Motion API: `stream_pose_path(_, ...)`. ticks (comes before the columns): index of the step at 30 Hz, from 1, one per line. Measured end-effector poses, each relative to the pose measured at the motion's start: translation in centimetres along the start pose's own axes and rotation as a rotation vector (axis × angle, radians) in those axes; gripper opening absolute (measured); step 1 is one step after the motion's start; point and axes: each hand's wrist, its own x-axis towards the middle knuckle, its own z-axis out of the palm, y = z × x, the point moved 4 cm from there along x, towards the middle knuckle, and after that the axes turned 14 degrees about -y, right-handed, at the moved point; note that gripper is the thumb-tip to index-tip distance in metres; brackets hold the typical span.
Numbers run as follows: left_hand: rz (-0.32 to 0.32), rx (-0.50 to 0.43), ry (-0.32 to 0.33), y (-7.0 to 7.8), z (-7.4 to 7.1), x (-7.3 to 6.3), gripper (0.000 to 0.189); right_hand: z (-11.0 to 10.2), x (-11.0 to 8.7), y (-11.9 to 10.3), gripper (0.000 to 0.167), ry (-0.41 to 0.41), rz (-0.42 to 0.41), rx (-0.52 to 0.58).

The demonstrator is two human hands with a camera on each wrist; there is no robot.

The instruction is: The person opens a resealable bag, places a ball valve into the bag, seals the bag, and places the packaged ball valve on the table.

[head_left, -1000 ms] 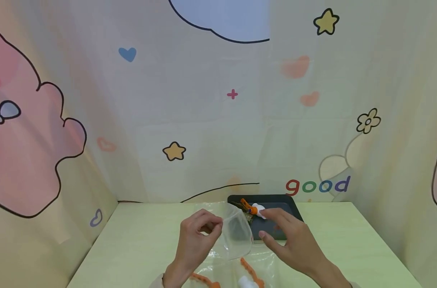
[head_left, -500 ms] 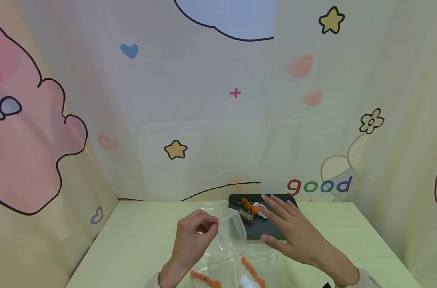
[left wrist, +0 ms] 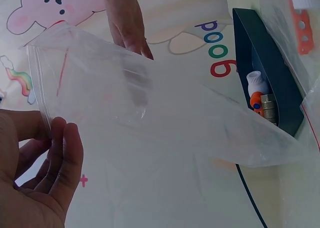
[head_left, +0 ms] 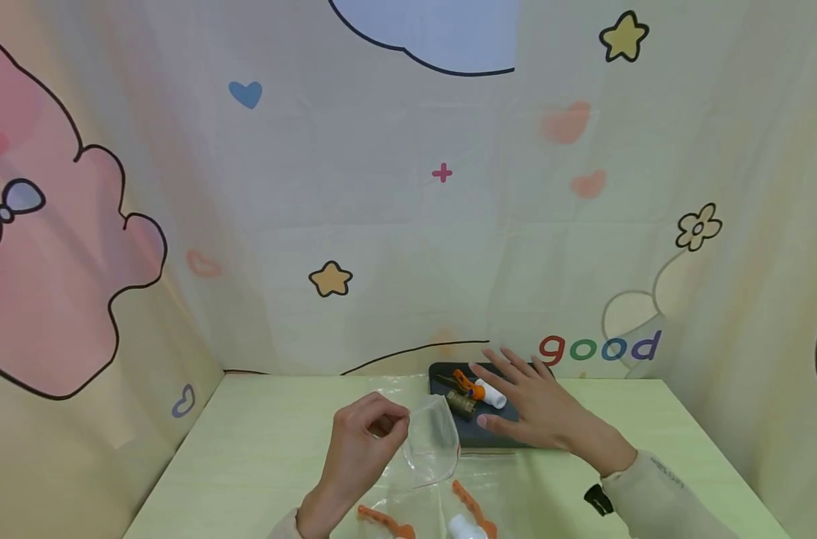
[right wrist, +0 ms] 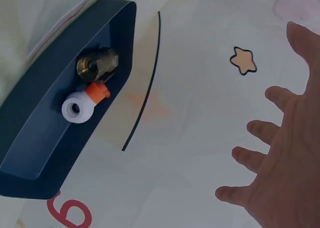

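A pale backdrop (head_left: 388,217) printed with hearts, stars and the word "good" closes off the far side, behind a light green table (head_left: 260,434). At the table's far edge, right of centre, sits a dark tray (head_left: 479,436). The right hand (head_left: 539,404) hangs above the tray's right part, its fingers spread and holding nothing. The left hand (head_left: 364,442), left of and nearer than the tray, pinches the edge of a clear bag (head_left: 432,445) between thumb and fingers; the bag hangs to the right, partly in front of the tray. Whether its mouth is parted I cannot tell.

The work looks part done. On the near side, two orange-levered pieces, one left (head_left: 384,520) and one right (head_left: 474,505), appear to lie in or under clear plastic. Nothing shows inside the held bag, while a white fitting (head_left: 492,395) with an orange lever and a smaller brass-coloured fitting (head_left: 461,404) lie uncovered in the tray's left half, so these seem to be what is left.

Against a second ago, the right hand has gone from half-bent fingers by the white fitting to a flat spread farther over the tray, leaving both fittings in plainer sight. The left hand's pinch is much the same.
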Motion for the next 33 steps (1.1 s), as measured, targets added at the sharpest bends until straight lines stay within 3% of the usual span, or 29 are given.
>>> stream_pose_path(7, 0.010, 0.007, -0.001, -0.2, 0.1, 0.0, 0.025, 0.6, 2.8, 1.7, 0.074, -0.056, 0.042, -0.031)
stream_pose_path(21, -0.040, -0.009, -0.019, -0.8, 0.4, -0.3, 0.029, 3.3, 7.6, 4.6, 0.077, -0.218, 0.085, 0.035)
stream_pose_path(33, -0.037, -0.013, -0.038, -0.7, 1.1, -0.1, 0.025, 7.2, 10.2, 6.4, 0.070, -0.246, 0.163, 0.073)
